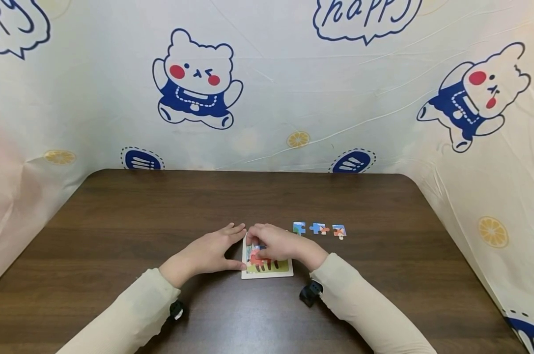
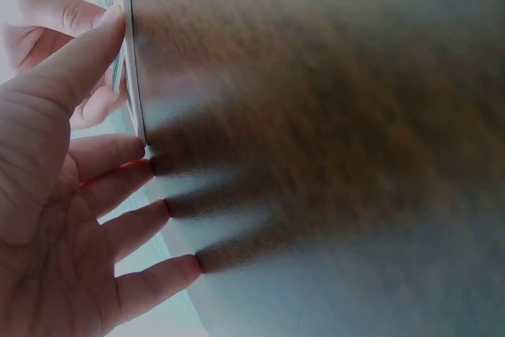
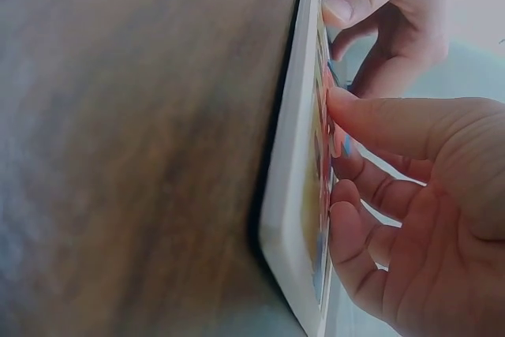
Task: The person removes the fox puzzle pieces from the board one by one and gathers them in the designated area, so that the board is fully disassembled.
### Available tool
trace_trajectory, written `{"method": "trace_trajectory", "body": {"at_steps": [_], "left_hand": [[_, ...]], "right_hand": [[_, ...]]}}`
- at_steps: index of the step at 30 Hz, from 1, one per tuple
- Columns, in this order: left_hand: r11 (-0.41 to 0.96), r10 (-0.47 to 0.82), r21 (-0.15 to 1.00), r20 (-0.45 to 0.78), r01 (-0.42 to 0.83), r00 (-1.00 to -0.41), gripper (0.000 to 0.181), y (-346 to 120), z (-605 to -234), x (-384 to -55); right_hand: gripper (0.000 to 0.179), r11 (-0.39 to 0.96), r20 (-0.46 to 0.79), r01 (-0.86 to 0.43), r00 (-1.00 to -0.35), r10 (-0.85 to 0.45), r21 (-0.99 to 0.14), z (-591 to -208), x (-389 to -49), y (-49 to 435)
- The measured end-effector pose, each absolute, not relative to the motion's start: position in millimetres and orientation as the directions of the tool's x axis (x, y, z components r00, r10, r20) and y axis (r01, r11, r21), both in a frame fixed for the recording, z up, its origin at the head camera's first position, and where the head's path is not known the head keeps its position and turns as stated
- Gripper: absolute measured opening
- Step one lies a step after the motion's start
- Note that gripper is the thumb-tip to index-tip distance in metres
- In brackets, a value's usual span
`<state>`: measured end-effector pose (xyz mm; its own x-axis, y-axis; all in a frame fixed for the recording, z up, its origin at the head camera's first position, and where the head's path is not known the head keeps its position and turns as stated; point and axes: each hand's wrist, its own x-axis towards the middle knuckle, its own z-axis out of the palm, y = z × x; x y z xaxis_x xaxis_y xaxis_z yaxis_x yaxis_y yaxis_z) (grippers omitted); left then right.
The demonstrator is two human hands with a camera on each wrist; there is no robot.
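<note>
A small jigsaw puzzle tray (image 1: pixel 267 276) with a pale rim lies flat on the table, its picture showing red, green and blue parts. My left hand (image 1: pixel 211 250) is at its left side, fingers spread; the thumb rests on the tray's edge and the other fingertips touch down beside it. Over the tray, my right hand (image 1: pixel 275 241) pinches a jigsaw piece (image 3: pixel 339 144) between thumb and fingers. That piece is tilted against the picture in the right wrist view. From the head, the right hand hides the tray's upper part.
Three loose jigsaw pieces lie in a row right of the tray: a left one (image 1: pixel 299 227), a middle one (image 1: pixel 318 228) and a right one (image 1: pixel 339 230). The dark wooden table (image 1: pixel 160 206) meets a printed cloth backdrop (image 1: pixel 267 98) behind and at the sides.
</note>
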<state>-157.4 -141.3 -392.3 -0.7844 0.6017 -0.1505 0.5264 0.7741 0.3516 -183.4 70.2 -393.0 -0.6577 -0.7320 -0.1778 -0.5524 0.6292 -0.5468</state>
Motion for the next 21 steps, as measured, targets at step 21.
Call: {"method": "trace_trajectory", "body": {"at_steps": [21], "left_hand": [[0.782,0.591,0.356,-0.160,0.512,-0.791,0.085,-141.1,-391.0,-157.4]], "right_hand": [[0.017,0.513,-0.133,-0.482,-0.624,-0.770,-0.710,-393.2,-183.6,75.7]]}}
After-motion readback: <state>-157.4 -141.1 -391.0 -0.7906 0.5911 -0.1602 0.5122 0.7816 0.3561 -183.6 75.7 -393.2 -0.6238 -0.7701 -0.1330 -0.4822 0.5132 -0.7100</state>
